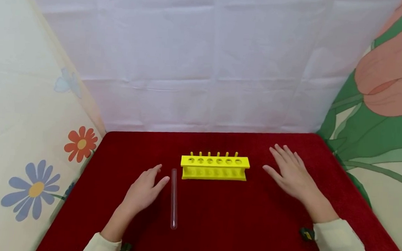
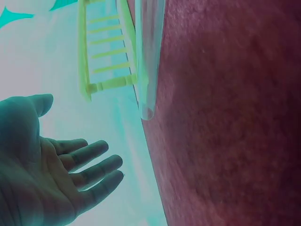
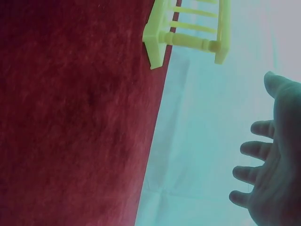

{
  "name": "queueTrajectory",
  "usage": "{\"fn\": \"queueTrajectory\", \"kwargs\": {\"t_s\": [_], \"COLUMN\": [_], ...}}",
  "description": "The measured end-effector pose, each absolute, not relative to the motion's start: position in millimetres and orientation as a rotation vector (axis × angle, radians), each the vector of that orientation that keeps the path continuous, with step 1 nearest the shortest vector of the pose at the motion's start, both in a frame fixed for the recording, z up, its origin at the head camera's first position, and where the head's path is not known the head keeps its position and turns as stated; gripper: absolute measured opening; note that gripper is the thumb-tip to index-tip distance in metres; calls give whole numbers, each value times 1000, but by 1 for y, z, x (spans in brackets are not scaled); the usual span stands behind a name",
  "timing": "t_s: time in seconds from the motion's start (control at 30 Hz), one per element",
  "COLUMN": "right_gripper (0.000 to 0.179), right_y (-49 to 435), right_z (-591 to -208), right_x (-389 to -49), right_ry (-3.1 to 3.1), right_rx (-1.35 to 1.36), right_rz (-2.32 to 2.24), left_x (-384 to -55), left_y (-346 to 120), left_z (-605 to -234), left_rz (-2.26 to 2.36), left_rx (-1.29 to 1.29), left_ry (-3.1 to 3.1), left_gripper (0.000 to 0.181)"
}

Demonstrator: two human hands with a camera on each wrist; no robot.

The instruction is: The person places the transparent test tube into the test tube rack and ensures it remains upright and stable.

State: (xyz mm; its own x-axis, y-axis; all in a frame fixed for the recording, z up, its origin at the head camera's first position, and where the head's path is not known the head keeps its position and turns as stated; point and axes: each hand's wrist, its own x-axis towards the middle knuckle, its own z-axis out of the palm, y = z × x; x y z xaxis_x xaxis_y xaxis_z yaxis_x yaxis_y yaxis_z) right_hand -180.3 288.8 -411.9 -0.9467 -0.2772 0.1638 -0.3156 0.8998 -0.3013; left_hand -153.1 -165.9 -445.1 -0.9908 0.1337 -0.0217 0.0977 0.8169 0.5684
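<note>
A clear test tube lies lengthwise on the red cloth, its rounded end toward the front. Just left of it is my left hand, fingers relaxed and holding nothing; the left wrist view shows its palm with the fingers apart. To the tube's right stands a yellow test tube rack with a row of round holes and short pegs along its back. My right hand is spread to the right of the rack, holding nothing. In the right wrist view, the rack's end appears beyond the thumb.
Red cloth covers the table. A white creased sheet hangs behind its back edge. Printed panels with flowers stand along both sides, a blue flower on the left and large pink petals on the right.
</note>
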Motion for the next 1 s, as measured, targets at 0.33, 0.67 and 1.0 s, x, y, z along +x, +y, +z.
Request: {"fn": "queueTrajectory", "kwargs": {"t_s": [0.33, 0.67, 1.0], "right_gripper": [68, 67, 55], "right_y": [271, 257, 248], "right_z": [-410, -413, -418], "right_x": [-183, -188, -193], "right_ry": [-2926, -2947, -2910], "right_rx": [563, 588, 666], "right_rz": [477, 459, 440], "left_x": [-152, -153, -150], "left_y": [-157, -149, -142], "left_z": [-450, -454, -458], "left_rz": [817, 742, 701], "left_rx": [165, 174, 174], "left_ry": [2992, 3005, 2999], "left_gripper": [63, 58, 57]}}
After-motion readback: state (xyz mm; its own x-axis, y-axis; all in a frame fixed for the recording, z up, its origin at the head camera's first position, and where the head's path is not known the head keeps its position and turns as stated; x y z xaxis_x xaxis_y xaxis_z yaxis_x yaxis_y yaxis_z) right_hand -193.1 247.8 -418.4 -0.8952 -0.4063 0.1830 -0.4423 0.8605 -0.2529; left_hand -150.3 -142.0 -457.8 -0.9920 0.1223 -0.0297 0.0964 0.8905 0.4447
